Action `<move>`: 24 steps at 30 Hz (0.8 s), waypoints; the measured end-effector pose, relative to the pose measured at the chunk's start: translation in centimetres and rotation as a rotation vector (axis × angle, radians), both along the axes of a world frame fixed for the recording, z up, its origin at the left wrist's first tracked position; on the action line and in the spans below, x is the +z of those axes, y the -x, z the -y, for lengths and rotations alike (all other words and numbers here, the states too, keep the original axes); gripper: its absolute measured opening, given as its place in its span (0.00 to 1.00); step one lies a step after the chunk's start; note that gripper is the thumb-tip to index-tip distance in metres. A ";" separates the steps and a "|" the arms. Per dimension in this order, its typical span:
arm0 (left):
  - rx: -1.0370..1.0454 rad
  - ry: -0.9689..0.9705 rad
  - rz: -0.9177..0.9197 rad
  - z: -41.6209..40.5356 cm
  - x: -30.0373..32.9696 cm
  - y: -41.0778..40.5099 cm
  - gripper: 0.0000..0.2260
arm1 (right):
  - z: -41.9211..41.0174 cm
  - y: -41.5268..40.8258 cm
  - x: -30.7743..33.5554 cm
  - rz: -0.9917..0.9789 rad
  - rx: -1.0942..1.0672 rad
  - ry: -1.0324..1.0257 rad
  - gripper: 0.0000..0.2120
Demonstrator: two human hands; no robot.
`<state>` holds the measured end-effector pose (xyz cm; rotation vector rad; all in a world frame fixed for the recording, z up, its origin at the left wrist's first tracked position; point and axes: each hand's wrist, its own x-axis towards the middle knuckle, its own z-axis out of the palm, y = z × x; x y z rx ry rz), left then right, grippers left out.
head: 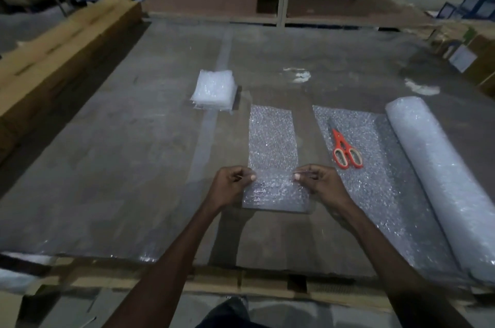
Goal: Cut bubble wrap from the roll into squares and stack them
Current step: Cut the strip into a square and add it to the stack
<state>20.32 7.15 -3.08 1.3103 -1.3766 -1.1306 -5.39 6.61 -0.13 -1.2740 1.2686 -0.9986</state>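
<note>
A: Entry, head view. Status of hands?

B: Both grasping. Left hand pinches the left side of a cut strip of bubble wrap; right hand pinches its right side. The strip's near end looks folded over or lifted between them; cannot tell which.

A: Where does the strip lie?

B: Mid-desk, running from near the front edge toward the far edge. It is longer than it is wide, so not yet a square.

A: Roll?

B: The roll lies along the right edge, with an unrolled sheet spread just beside the strip, a bare gap between them. Orange scissors rest on that sheet, untouched.

A: Finished pieces?

B: One stack of squares toward the far edge, left of the strip's far end. Count not readable.

A: Progress judgement?

B: Well under way. Stack exists, but this strip looks due for dividing, and much roll remains. Probably measuring by fold; scissors needed next.
</note>
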 end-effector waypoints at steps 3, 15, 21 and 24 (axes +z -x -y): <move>0.056 -0.026 -0.029 3.7 -0.2 -0.5 0.05 | 3.5 -0.7 0.1 -0.014 -0.055 -0.031 0.05; 0.147 -0.054 0.120 17.5 0.6 -0.6 0.10 | 16.8 -1.3 0.5 -0.063 -0.257 -0.082 0.04; 0.252 -0.036 0.306 22.6 1.0 -0.1 0.05 | 22.6 -1.7 0.1 -0.113 -0.275 -0.101 0.04; 0.263 -0.041 0.386 24.7 0.9 -0.2 0.07 | 25.0 -1.7 -0.3 -0.125 -0.270 -0.109 0.07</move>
